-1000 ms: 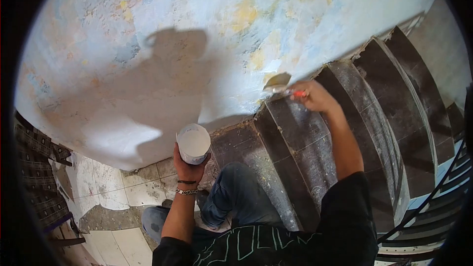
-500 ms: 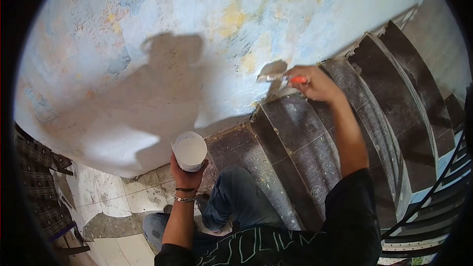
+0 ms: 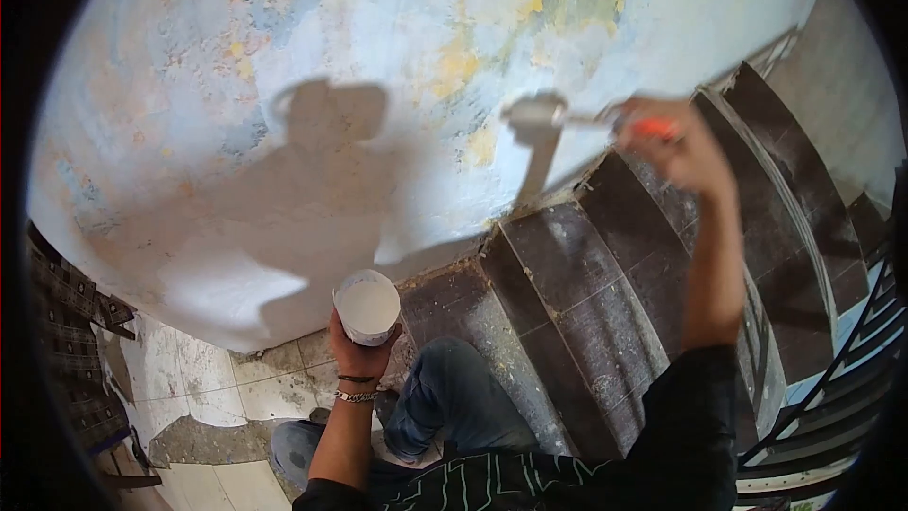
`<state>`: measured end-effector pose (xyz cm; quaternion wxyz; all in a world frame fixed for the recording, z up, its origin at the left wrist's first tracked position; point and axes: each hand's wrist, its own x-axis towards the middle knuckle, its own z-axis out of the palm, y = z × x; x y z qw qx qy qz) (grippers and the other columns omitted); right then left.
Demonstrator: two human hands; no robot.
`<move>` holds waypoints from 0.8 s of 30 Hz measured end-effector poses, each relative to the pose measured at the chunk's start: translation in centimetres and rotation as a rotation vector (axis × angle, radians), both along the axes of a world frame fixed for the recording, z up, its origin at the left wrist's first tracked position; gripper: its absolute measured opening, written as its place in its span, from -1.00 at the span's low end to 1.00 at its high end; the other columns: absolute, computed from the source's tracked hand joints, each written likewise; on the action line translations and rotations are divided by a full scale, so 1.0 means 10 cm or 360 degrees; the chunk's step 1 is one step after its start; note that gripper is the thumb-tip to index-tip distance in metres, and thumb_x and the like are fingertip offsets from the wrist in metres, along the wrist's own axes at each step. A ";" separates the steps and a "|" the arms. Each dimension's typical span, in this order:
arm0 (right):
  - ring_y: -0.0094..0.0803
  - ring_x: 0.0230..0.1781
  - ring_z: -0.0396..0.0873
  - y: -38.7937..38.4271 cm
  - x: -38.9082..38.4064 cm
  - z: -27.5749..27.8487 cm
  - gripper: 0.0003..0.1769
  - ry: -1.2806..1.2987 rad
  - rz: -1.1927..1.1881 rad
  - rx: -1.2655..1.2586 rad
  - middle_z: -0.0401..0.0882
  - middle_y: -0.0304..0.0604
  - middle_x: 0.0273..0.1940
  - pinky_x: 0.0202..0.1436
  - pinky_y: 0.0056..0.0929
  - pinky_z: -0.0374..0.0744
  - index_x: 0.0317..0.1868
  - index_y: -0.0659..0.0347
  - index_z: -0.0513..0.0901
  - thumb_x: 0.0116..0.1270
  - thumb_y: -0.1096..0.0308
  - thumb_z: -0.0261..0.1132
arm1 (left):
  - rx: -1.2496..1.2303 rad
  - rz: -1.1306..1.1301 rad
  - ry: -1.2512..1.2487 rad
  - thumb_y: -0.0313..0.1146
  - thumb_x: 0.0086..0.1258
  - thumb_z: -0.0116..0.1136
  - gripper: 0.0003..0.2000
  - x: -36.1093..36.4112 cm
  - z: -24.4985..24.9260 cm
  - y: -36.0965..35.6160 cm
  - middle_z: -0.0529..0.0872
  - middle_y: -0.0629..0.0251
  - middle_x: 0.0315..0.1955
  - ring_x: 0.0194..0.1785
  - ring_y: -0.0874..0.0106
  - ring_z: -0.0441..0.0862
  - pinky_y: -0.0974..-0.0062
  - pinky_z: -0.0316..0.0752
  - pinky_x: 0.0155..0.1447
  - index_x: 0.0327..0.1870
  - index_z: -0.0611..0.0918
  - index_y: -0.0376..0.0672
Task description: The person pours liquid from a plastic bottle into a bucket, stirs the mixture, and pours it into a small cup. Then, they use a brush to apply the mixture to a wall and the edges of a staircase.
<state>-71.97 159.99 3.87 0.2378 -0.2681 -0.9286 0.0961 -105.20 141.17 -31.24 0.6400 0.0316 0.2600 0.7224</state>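
Observation:
In my right hand (image 3: pixel 679 147) is a paintbrush (image 3: pixel 596 120) with a red-orange handle, blurred by motion. Its pale bristle end points left, close to the patchy wall (image 3: pixel 397 28), and overlaps its own shadow there. My left hand (image 3: pixel 361 355) wraps round a white tub (image 3: pixel 368 308) from below and behind. White paint-like stuff shows inside the tub, which tips slightly toward me above my knee. The wall is bluish white with yellow and grey flaking patches, and my shadow falls across it.
Dark tiled stairs (image 3: pixel 567 255), spotted with white, climb to the right along the wall's foot. A black railing (image 3: pixel 823 397) borders them at lower right. Broken pale floor tiles (image 3: pixel 208 388) lie at lower left, beside a dark patterned fabric (image 3: pixel 66 350).
My right hand has moved right and slightly up with the paintbrush, whose handle has shifted away from the stair edge. The tub in my left hand has dropped a little in view.

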 end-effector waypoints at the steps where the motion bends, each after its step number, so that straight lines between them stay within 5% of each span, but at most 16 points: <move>1: -0.39 -0.28 0.64 0.00 -0.10 -0.28 -0.87 -0.0002 -0.0006 -0.0093 0.70 -0.17 -0.28 -0.19 -0.41 0.61 -0.19 0.21 0.71 0.25 0.47 0.35 | -0.0020 0.0026 -0.0012 0.22 0.38 -0.16 -0.41 0.01 0.02 0.01 0.59 0.26 0.12 0.17 0.18 0.55 0.05 0.46 0.11 0.30 0.44 0.05; 6: -0.35 -0.28 0.66 0.27 -0.49 -0.83 -0.81 -0.0268 0.0038 -0.0222 0.73 -0.11 -0.23 -0.16 -0.39 0.60 -0.11 0.25 0.70 0.27 0.45 0.35 | 0.0030 0.0049 0.0010 0.20 0.37 -0.15 -0.41 -0.04 0.02 0.00 0.60 0.21 0.11 0.16 0.16 0.57 0.08 0.46 0.12 0.28 0.44 0.01; 9: -0.35 -0.20 0.65 0.29 -0.53 -0.32 -0.88 0.0085 0.0075 -0.0073 0.72 -0.08 -0.24 -0.09 -0.35 0.61 -0.23 0.29 0.72 0.24 0.45 0.37 | 0.0004 0.0111 0.0090 0.16 0.38 -0.15 -0.42 -0.05 0.01 -0.02 0.60 0.18 0.11 0.18 0.14 0.56 0.06 0.46 0.13 0.30 0.42 -0.01; 10: -0.48 -0.31 0.62 0.35 -0.44 -0.10 -0.77 0.0168 0.0188 0.0020 0.73 -0.14 -0.23 -0.14 -0.45 0.61 -0.07 0.26 0.71 0.29 0.36 0.35 | 0.0005 0.0139 0.0161 0.15 0.39 -0.15 -0.42 -0.04 0.04 -0.03 0.59 0.17 0.12 0.18 0.13 0.56 0.05 0.47 0.13 0.30 0.41 -0.02; 13: -0.55 -0.34 0.58 0.13 -0.27 0.53 -0.80 0.0326 0.0059 0.0123 0.67 -0.24 -0.32 -0.24 -0.54 0.57 -0.10 0.32 0.70 0.33 0.40 0.33 | 0.0099 0.0153 0.0347 0.07 0.41 -0.13 -0.45 -0.02 0.08 -0.04 0.59 0.14 0.12 0.19 0.11 0.56 0.02 0.47 0.14 0.33 0.37 -0.04; 16: -0.56 -0.36 0.61 -0.16 -0.12 0.57 -0.75 0.0648 -0.0255 0.0152 0.66 -0.22 -0.40 -0.24 -0.55 0.59 -0.07 0.30 0.67 0.33 0.32 0.33 | 0.0132 0.0100 0.0075 0.01 0.42 -0.12 -0.47 -0.02 0.05 -0.02 0.58 0.14 0.13 0.20 0.10 0.55 0.01 0.46 0.15 0.34 0.34 -0.04; 19: -0.59 -0.53 0.56 -0.19 0.14 -0.10 -0.74 0.1043 -0.0529 0.0192 0.61 -0.26 -0.49 -0.43 -0.56 0.56 -0.11 0.30 0.67 0.33 0.28 0.33 | 0.0181 0.0036 -0.0092 0.03 0.42 -0.12 -0.47 -0.06 -0.05 -0.02 0.58 0.14 0.14 0.20 0.09 0.54 0.03 0.47 0.13 0.33 0.36 -0.04; 22: -0.59 -0.64 0.49 -0.08 0.37 -1.17 -0.80 0.1586 -0.0728 -0.0325 0.55 -0.27 -0.59 -0.55 -0.59 0.46 -0.29 0.25 0.61 0.42 0.29 0.24 | 0.0069 0.0097 0.0088 0.12 0.41 -0.17 -0.44 0.00 0.02 -0.03 0.59 0.15 0.13 0.19 0.09 0.54 0.07 0.48 0.08 0.30 0.40 -0.03; 24: -0.55 -0.67 0.49 0.01 0.46 -1.92 -0.86 0.1823 -0.0911 -0.0646 0.55 -0.23 -0.60 -0.61 -0.58 0.43 -0.22 0.27 0.63 0.35 0.37 0.23 | 0.0019 0.0112 0.0110 0.16 0.40 -0.18 -0.42 0.00 0.03 -0.04 0.59 0.15 0.13 0.19 0.09 0.54 0.09 0.48 0.06 0.29 0.43 -0.03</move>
